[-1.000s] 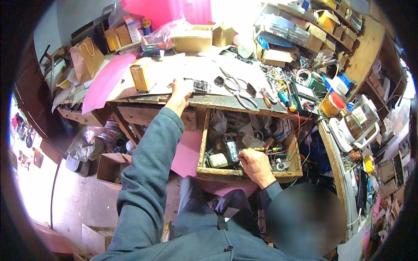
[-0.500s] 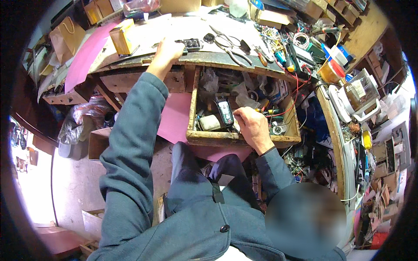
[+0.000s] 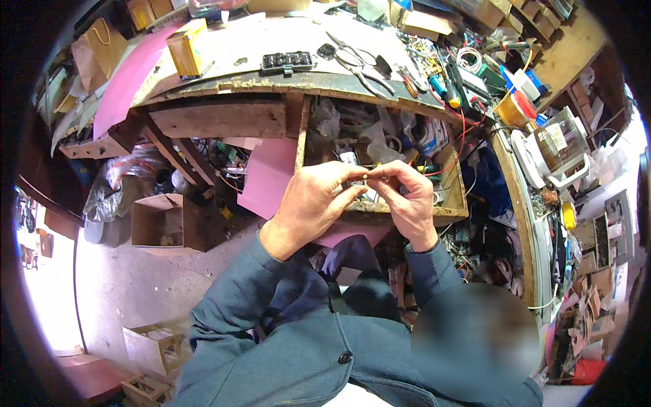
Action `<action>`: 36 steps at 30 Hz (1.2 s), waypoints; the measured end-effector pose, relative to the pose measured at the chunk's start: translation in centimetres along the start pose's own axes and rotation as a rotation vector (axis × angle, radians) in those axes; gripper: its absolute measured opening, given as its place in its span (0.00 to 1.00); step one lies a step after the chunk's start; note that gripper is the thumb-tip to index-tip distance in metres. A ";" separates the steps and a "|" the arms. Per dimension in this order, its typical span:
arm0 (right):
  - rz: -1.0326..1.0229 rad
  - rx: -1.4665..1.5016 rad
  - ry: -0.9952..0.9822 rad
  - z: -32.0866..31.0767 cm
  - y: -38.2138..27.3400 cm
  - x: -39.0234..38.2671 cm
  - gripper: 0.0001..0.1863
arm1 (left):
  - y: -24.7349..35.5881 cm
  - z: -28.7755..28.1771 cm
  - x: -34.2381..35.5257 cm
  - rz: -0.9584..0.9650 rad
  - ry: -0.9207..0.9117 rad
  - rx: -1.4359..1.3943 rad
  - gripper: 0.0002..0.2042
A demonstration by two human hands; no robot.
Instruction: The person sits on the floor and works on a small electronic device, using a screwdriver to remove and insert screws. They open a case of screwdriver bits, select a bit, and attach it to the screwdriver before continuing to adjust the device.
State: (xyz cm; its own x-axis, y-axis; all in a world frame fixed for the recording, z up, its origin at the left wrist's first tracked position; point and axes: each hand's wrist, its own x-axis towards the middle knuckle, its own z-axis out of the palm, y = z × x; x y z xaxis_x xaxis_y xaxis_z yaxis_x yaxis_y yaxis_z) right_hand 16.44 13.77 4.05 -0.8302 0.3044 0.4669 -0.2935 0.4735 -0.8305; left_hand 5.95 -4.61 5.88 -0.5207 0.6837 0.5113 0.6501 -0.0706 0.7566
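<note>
My left hand [image 3: 319,203] and my right hand [image 3: 407,200] meet over the open wooden drawer [image 3: 456,186], fingertips pinched around a small object I cannot make out. Behind them a white and dark device [image 3: 348,157] lies among plastic bags and small tools in the drawer. On the bench above rest a black compartmented case [image 3: 286,61] with small dark parts, pliers [image 3: 369,84] and an orange-handled screwdriver [image 3: 409,85].
A yellow box [image 3: 187,47] stands on the paper-covered bench, with pink sheets [image 3: 122,95] at left. Tangled wires, tools and a white appliance [image 3: 553,152] crowd the right. An open cardboard box [image 3: 168,224] sits on the floor below.
My left hand has left the black case on the bench and come down to the drawer, joining my right hand, whose fingertips have come together with the left's around something small.
</note>
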 end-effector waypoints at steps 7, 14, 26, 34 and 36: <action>0.105 0.140 -0.046 1.1 -1.5 -0.5 0.05 | -1.0 0.9 -1.6 -0.074 0.058 -0.147 0.08; 0.380 1.491 0.208 -1.6 -1.3 1.2 0.22 | -0.6 1.7 -2.7 -0.083 0.056 -0.134 0.04; 0.320 1.547 0.181 -0.8 -1.4 1.3 0.23 | 1.2 2.6 -3.3 -0.138 0.056 -0.083 0.07; 0.296 1.442 0.199 -0.1 -2.3 1.1 0.22 | 1.4 2.5 -3.4 -0.156 0.026 -0.114 0.06; 0.285 1.362 0.218 0.2 -2.6 0.9 0.22 | 1.5 2.3 -3.5 -0.162 0.010 -0.129 0.06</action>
State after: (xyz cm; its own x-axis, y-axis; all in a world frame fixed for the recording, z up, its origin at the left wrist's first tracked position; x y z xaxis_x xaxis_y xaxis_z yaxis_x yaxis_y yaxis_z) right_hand 16.36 12.68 6.58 -0.8859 0.4324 0.1682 -0.4564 -0.7472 -0.4830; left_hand 10.03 -5.39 4.33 -0.6188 0.6866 0.3818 0.4815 -0.0525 0.8749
